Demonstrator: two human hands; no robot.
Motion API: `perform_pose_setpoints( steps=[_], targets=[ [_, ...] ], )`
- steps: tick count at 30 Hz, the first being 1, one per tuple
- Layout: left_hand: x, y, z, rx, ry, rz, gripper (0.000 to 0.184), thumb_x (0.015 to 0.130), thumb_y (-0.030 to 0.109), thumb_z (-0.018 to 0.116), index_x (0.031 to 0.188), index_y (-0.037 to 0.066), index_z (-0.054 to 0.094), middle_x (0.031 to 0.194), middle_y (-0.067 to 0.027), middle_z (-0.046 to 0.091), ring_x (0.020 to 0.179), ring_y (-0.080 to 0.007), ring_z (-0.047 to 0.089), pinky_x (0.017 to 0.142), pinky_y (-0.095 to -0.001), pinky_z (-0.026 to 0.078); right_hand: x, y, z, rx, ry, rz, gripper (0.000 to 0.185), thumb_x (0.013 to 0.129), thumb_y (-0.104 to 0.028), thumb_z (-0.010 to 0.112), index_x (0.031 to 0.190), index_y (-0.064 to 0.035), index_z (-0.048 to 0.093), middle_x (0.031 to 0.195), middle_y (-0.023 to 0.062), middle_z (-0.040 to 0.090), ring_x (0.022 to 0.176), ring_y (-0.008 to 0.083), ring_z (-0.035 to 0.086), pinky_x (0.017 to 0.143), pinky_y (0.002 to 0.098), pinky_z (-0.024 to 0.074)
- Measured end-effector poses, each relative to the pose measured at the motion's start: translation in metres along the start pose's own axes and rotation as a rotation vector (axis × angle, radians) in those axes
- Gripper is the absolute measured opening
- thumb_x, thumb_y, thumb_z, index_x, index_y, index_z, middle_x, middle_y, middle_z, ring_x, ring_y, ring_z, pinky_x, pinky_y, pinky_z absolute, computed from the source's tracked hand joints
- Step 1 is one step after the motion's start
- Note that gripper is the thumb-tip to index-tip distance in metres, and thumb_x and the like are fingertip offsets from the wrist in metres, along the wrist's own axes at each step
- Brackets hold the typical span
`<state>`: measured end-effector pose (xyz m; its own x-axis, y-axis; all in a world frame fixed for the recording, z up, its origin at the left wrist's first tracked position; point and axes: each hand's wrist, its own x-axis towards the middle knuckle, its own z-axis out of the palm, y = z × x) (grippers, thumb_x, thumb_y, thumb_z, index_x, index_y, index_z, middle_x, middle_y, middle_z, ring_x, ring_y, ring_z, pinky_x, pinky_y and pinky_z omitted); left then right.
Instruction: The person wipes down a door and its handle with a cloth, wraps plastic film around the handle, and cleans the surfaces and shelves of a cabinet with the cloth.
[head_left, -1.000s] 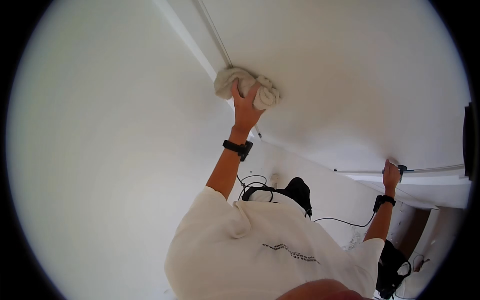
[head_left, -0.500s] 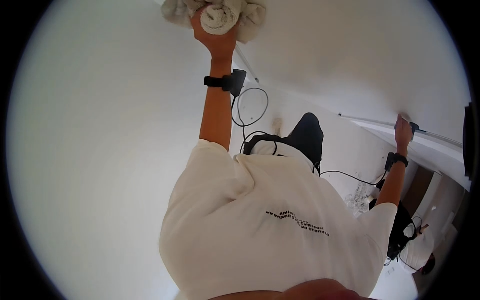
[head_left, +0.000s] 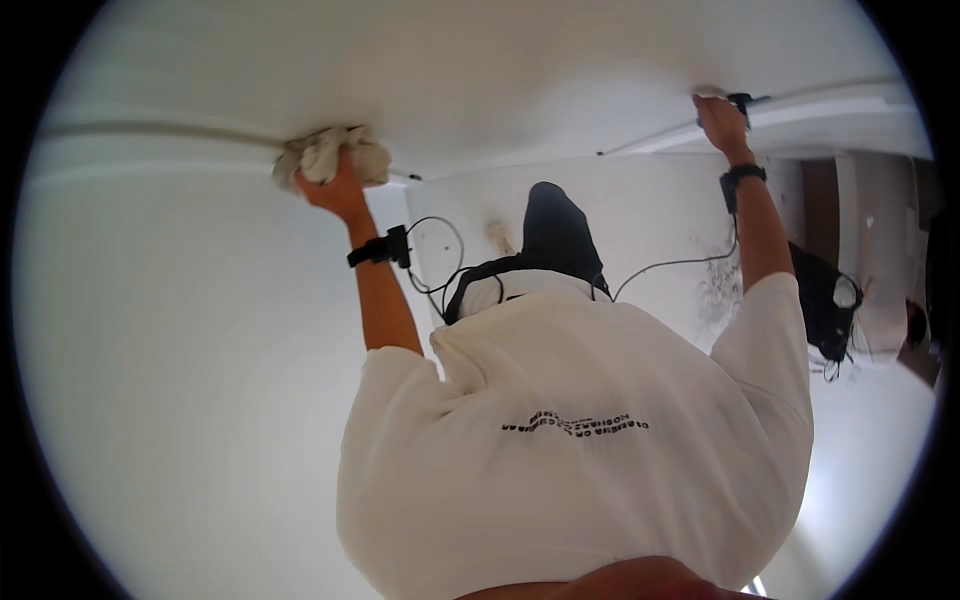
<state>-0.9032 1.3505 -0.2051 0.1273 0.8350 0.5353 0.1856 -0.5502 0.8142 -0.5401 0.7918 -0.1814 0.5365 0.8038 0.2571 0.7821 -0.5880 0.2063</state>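
My left hand (head_left: 337,190) is closed around a crumpled beige towel (head_left: 360,158), pressed against the white surface beside a long strip. On the right, my right hand (head_left: 722,125) has its fingers curled at a white rail (head_left: 660,138). A small black fitting (head_left: 742,102) sits just beyond those fingers, and what they grip is partly hidden. Both wrists carry black straps with cabled devices.
A dark-clad knee (head_left: 560,225) stands between my arms. Loose black cable (head_left: 675,262) runs from the right wrist toward my waist. Farther right are a black bag-like item (head_left: 822,300) and a brown panel (head_left: 820,205). Dark specks mark the pale floor.
The view has turned and tilted. My left hand, still holding the towel, now appears lower and further left. My right hand stays at the rail, appearing higher and further left.
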Motion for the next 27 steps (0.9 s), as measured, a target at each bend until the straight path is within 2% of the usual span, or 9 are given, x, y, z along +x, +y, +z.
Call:
perform_pose_setpoints(
  steps=[1, 3, 6, 9, 12, 16, 19, 25, 27],
  targets=[
    [0.005, 0.015, -0.001, -0.032, 0.013, -0.009, 0.057, 0.068, 0.013, 0.090, 0.113, -0.001, 0.058, 0.109, -0.0124, 0.067, 0.098, -0.0238, 0.064, 0.090, -0.0367, 0.052, 0.000, -0.003, -0.003, 0.047, 0.008, 0.063, 0.016, 0.092, -0.022, 0.057, 0.099, -0.0105, 0.066, 0.078, 0.0080, 0.066, 0.073, 0.0294, 0.065, 0.063, 0.0441, 0.0513],
    [0.023, 0.047, -0.002, 0.014, 0.074, 0.290, 0.058, 0.067, 0.015, 0.092, 0.111, 0.000, 0.058, 0.109, -0.0110, 0.066, 0.096, -0.0223, 0.064, 0.087, -0.0360, 0.054, -0.002, -0.010, -0.008, 0.144, 0.034, 0.189, 0.043, 0.100, -0.038, 0.046, 0.078, -0.0086, 0.068, 0.075, 0.0108, 0.068, 0.077, 0.0338, 0.065, 0.071, 0.0464, 0.0494],
    [0.075, 0.111, -0.008, -0.156, 0.216, 0.449, 0.056, 0.063, 0.015, 0.094, 0.101, 0.000, 0.056, 0.105, -0.0101, 0.066, 0.090, -0.0198, 0.065, 0.084, -0.0350, 0.056, -0.005, -0.011, -0.007, 0.124, 0.006, 0.206, 0.041, 0.100, -0.036, 0.046, 0.080, -0.0080, 0.069, 0.075, 0.0088, 0.068, 0.076, 0.0318, 0.065, 0.070, 0.0454, 0.0501],
    [0.109, 0.177, -0.017, -0.477, 0.002, 0.192, 0.043, 0.074, 0.015, 0.086, 0.104, -0.004, 0.061, 0.103, -0.0134, 0.068, 0.092, -0.0249, 0.066, 0.084, -0.0402, 0.056, -0.003, -0.005, -0.004, 0.180, -0.078, 0.274, 0.020, 0.094, -0.024, 0.055, 0.088, -0.0103, 0.068, 0.073, 0.0051, 0.066, 0.069, 0.0290, 0.064, 0.060, 0.0430, 0.0512],
    [0.126, 0.131, -0.006, 0.693, 0.238, 1.024, 0.032, 0.082, 0.018, 0.079, 0.103, -0.002, 0.065, 0.105, -0.0167, 0.068, 0.097, -0.0326, 0.066, 0.089, -0.0461, 0.052, -0.001, -0.007, -0.009, 0.171, -0.112, 0.257, 0.014, 0.093, -0.020, 0.058, 0.090, -0.0113, 0.068, 0.072, 0.0049, 0.065, 0.066, 0.0291, 0.064, 0.056, 0.0430, 0.0512],
    [0.104, 0.102, 0.007, 0.625, 0.041, 0.965, 0.037, 0.083, 0.017, 0.076, 0.114, 0.000, 0.063, 0.113, -0.0195, 0.065, 0.108, -0.0352, 0.062, 0.095, -0.0444, 0.047, 0.007, -0.018, -0.023, 0.056, -0.080, 0.196, 0.027, 0.096, -0.027, 0.053, 0.082, -0.0103, 0.068, 0.071, 0.0071, 0.066, 0.068, 0.0310, 0.064, 0.060, 0.0449, 0.0502],
    [0.044, 0.120, 0.031, -0.247, -0.035, 0.490, 0.054, 0.070, 0.005, 0.085, 0.112, 0.001, 0.051, 0.112, -0.0104, 0.053, 0.106, -0.0246, 0.053, 0.100, -0.0387, 0.041, 0.012, -0.026, -0.034, 0.112, -0.054, 0.258, 0.027, 0.095, -0.027, 0.054, 0.080, -0.0103, 0.068, 0.066, 0.0065, 0.064, 0.068, 0.0306, 0.064, 0.059, 0.0448, 0.0501],
    [-0.075, 0.093, 0.081, -0.242, -0.887, 0.289, 0.038, 0.066, 0.007, 0.083, 0.098, 0.003, 0.062, 0.097, -0.0134, 0.064, 0.091, -0.0308, 0.063, 0.085, -0.0377, 0.050, 0.009, -0.029, -0.038, 0.209, -0.082, 0.296, 0.050, 0.101, -0.037, 0.042, 0.068, -0.0062, 0.062, 0.068, 0.0129, 0.066, 0.065, 0.0360, 0.062, 0.060, 0.0469, 0.0478],
    [-0.103, 0.075, 0.098, -0.258, -0.958, 0.311, 0.034, 0.066, 0.004, 0.079, 0.097, 0.003, 0.065, 0.095, -0.0139, 0.066, 0.091, -0.0348, 0.063, 0.084, -0.0377, 0.051, 0.016, -0.028, -0.035, 0.220, -0.187, 0.325, 0.048, 0.101, -0.036, 0.042, 0.070, -0.0060, 0.062, 0.070, 0.0138, 0.066, 0.067, 0.0367, 0.062, 0.061, 0.0475, 0.0479]
  ],
)
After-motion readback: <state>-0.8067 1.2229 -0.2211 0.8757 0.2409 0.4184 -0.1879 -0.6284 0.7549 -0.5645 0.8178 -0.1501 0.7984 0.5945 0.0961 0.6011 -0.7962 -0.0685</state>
